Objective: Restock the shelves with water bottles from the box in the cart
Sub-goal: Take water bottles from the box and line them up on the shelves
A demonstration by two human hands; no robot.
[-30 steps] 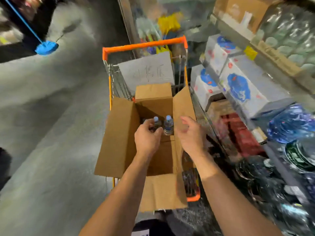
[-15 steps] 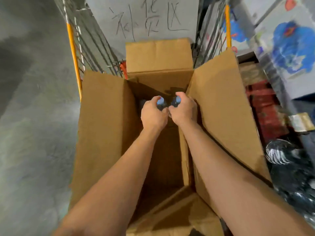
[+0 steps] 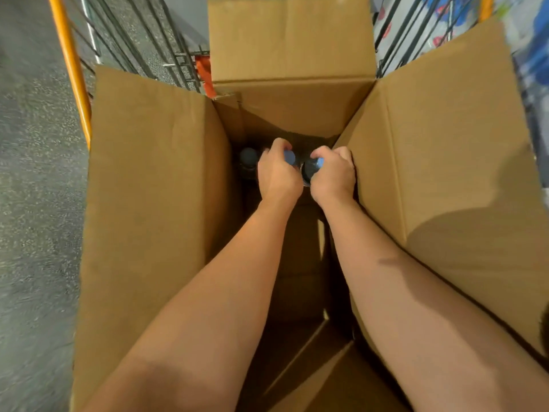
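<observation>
Both my arms reach deep into the open cardboard box (image 3: 148, 203) that stands in the orange-framed cart (image 3: 71, 69). My left hand (image 3: 277, 176) grips the neck of a water bottle with a blue cap (image 3: 289, 157). My right hand (image 3: 334, 175) grips a second blue-capped bottle (image 3: 312, 169) right beside it. A third bottle (image 3: 248, 159) stands loose in the dark far-left corner of the box, left of my left hand. The bottles' bodies are hidden by my hands and the box's shadow.
The box's four flaps stand open, the right one (image 3: 445, 144) wide and leaning toward the shelves. Wire cart walls (image 3: 148, 40) rise behind the box. Grey floor (image 3: 35, 203) lies to the left; blue and white packaged goods (image 3: 534, 55) show at the top right.
My head has come closer over the box. Both hands went from above the box down onto the two bottle tops and closed round them.
</observation>
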